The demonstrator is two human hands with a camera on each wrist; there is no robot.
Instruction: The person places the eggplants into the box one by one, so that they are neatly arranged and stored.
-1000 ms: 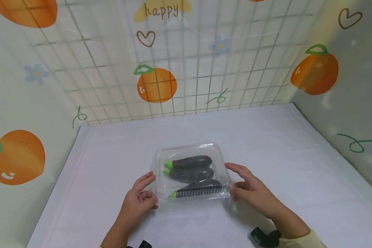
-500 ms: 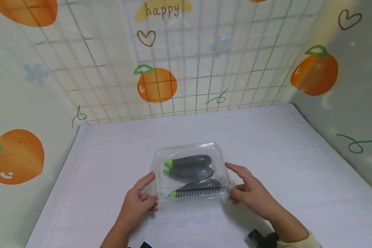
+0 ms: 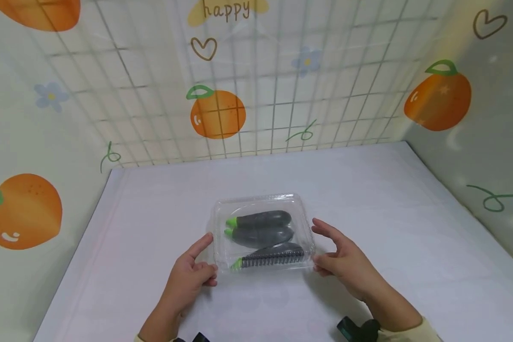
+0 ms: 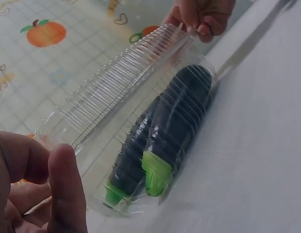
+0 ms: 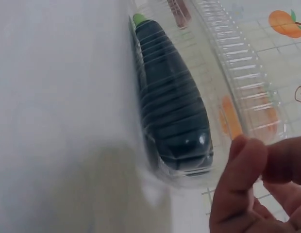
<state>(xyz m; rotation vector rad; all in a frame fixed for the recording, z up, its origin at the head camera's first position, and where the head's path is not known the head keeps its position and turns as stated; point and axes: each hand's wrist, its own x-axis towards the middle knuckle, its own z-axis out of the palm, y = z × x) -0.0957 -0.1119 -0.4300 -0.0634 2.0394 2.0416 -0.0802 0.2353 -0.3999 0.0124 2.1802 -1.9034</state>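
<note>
A clear plastic clamshell box [image 3: 220,247] with ridged sides lies on the table, its lid over the base. Inside rest three dark eggplants with green stem ends: a far one [image 3: 265,219], a middle one [image 3: 262,236] and a near one [image 3: 278,254]. My left hand [image 3: 185,278] pinches the box rim at the near left corner, index finger stretched along the left side. At the near right corner, the thumb and a finger of my right hand [image 3: 352,270] pinch the rim. In the right wrist view, this hand [image 5: 259,189] partly hides the box corner.
The table [image 3: 154,204] has a white cover. Behind it and at both sides stand pale curtains [image 3: 154,95] printed with oranges, hearts and flowers. Dark wrist devices [image 3: 359,329] show at the lower edge.
Both hands stay at the same corners of the box. The fingers have shifted slightly, with the right thumb and left fingers moving a little; the box keeps nearly the same place.
</note>
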